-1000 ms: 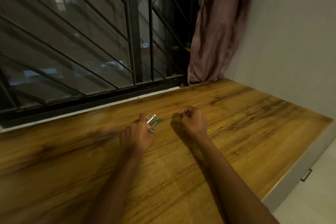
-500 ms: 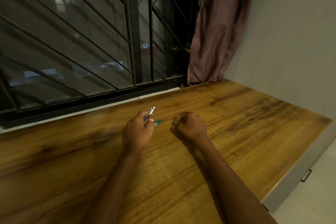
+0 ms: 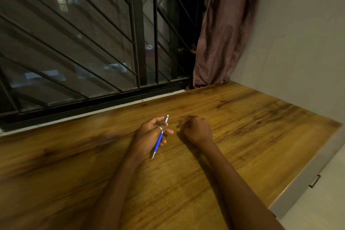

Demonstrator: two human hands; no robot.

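My left hand [image 3: 150, 134] holds a blue pen [image 3: 159, 139] with a silver top over the wooden table [image 3: 242, 117]. The pen's tip points down toward me and its silver end sticks up past the fingers. A ring sits on one finger of that hand. My right hand [image 3: 197, 129] rests on the table just to the right, fingers curled, pinching a small dark thing [image 3: 178, 125] at its fingertips. What that small thing is I cannot make out.
A barred window [image 3: 93, 43] runs along the table's far edge. A mauve curtain [image 3: 224, 30] hangs at the back right corner beside a pale wall [image 3: 298, 43]. The table's right edge drops to a white cabinet with a handle [image 3: 315, 181].
My left hand has turned the pen, so its blue barrel now shows, pointing down toward me. My right hand has slid a little toward the left hand.
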